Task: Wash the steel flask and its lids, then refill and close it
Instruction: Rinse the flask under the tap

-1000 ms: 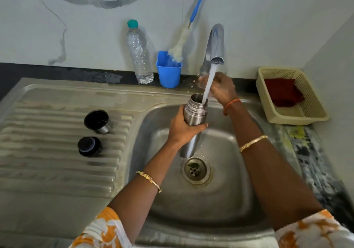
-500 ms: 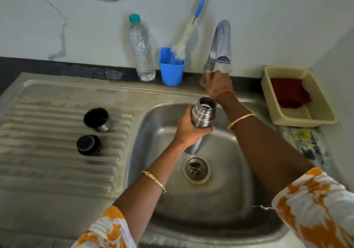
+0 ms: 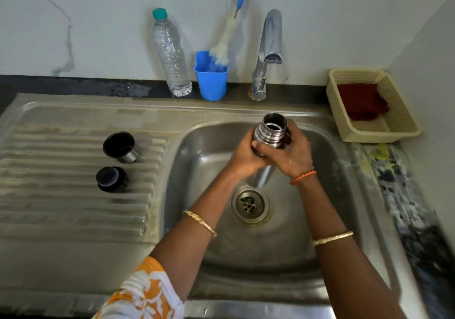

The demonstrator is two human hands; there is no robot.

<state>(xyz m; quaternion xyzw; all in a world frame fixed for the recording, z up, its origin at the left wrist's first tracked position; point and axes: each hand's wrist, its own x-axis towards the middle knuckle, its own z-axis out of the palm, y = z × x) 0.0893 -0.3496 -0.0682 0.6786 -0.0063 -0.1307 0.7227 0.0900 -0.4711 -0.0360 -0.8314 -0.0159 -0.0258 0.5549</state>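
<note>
The steel flask (image 3: 272, 131) is held upright over the sink (image 3: 332, 195) basin, below the tap (image 3: 269, 38), its open mouth facing the camera. The left hand (image 3: 243, 157) and right hand (image 3: 293, 155) both wrap their fingers around its body, hiding most of it; only the threaded neck and a strip of the lower body show. Whether it holds water is unclear. Its two lids, a steel cup lid (image 3: 120, 146) and a black stopper (image 3: 110, 179), sit apart on the drainboard.
</note>
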